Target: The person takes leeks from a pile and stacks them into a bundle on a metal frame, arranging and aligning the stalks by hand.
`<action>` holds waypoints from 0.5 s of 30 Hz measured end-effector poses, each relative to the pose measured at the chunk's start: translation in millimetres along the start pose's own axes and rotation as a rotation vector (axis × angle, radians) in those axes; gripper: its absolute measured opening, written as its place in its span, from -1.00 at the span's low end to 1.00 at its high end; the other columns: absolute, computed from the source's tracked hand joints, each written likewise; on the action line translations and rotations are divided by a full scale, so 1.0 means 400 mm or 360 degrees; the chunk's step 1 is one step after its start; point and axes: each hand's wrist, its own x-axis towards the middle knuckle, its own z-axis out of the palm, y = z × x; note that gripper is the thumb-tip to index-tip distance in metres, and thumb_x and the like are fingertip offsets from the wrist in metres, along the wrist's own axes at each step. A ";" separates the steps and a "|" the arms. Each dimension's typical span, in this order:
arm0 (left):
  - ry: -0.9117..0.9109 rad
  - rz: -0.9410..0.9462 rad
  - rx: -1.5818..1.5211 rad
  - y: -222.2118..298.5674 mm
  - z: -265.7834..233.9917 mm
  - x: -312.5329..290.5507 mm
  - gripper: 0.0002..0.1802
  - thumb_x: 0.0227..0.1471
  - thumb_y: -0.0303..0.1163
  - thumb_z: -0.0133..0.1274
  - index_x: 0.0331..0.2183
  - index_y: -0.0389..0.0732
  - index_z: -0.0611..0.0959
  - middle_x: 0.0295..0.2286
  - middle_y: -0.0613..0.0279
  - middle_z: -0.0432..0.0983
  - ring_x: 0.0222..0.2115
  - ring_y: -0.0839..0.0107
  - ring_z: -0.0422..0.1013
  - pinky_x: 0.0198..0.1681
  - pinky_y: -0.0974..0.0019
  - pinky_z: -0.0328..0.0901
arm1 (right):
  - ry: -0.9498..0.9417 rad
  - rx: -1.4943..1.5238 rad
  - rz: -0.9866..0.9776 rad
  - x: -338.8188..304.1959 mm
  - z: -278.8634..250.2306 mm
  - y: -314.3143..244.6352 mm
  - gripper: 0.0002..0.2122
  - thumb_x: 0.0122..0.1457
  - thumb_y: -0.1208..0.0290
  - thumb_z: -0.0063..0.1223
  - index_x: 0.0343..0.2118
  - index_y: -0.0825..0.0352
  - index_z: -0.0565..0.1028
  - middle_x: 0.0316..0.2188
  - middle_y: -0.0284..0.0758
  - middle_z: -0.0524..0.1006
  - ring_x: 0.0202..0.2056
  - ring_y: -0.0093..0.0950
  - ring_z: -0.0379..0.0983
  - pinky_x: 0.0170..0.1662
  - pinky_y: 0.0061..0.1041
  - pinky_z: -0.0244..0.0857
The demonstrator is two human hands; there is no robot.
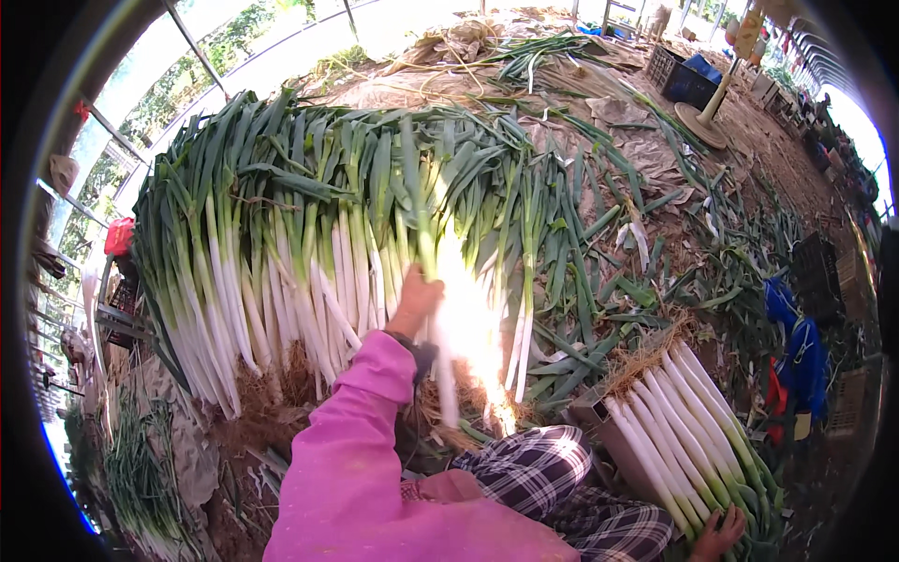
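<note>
Many leeks (342, 258) heaped upper left to centre, so plenty seems to remain. Lower right: small row (674, 421) laid side by side, seemingly done; right hand (719, 537) on its leaves (754, 501), can't tell if gripping. Centre: left hand (418, 296) closed round one leek (448, 386).

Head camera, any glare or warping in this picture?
Head view: white glare washes out part of the leek row, just right of the left hand; also in the head view, fisheye distortion curves the scene, with black corners.
</note>
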 end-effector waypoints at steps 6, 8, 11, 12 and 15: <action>-0.0328 0.0897 0.0171 0.205 0.254 -0.211 -0.48 -0.12 -0.46 0.12 -0.10 -0.39 0.31 -0.43 0.13 0.47 -0.51 0.43 0.42 -0.47 0.38 0.32 | 0.0311 0.0176 -0.0034 0.007 0.078 0.022 -0.68 -0.07 0.35 0.13 -0.22 0.37 0.50 -0.21 -0.15 0.41 -0.13 -0.16 0.31 0.00 -0.15 0.13; -0.0717 0.0629 -0.0041 0.254 0.328 -0.238 -0.48 -0.07 -0.46 0.07 -0.06 -0.40 0.29 -0.43 0.17 0.45 -0.45 0.40 0.41 -0.36 0.35 0.33 | 0.0315 0.0221 -0.0001 0.009 0.060 0.004 -0.66 -0.11 0.34 0.15 -0.23 0.34 0.50 -0.23 -0.17 0.42 -0.13 -0.17 0.31 0.01 -0.15 0.12; -0.1034 0.0584 -0.0170 0.394 0.426 -0.342 -0.39 -0.05 -0.47 0.05 0.05 -0.34 0.25 -0.27 0.09 0.39 -0.27 0.43 0.34 -0.18 0.35 0.29 | 0.0391 0.0248 0.0007 0.011 0.036 -0.008 -0.65 -0.14 0.30 0.19 -0.24 0.30 0.51 -0.27 -0.23 0.42 -0.16 -0.21 0.32 0.03 -0.16 0.12; -0.1144 0.0723 -0.0183 0.439 0.446 -0.372 -0.40 -0.05 -0.47 0.05 0.05 -0.34 0.26 -0.25 0.10 0.40 -0.24 0.42 0.33 -0.14 0.34 0.27 | 0.0381 0.0291 0.0023 0.017 0.028 -0.015 -0.66 -0.15 0.29 0.19 -0.26 0.29 0.51 -0.28 -0.24 0.43 -0.16 -0.22 0.32 0.03 -0.16 0.12; -0.1404 0.1119 -0.0077 0.527 0.554 -0.413 -0.42 -0.05 -0.48 0.04 0.04 -0.32 0.28 -0.22 0.07 0.42 -0.19 0.35 0.36 -0.06 0.32 0.24 | 0.0435 0.0360 -0.0003 0.027 0.019 -0.023 -0.68 -0.16 0.26 0.21 -0.30 0.27 0.51 -0.31 -0.28 0.43 -0.18 -0.27 0.33 0.03 -0.17 0.14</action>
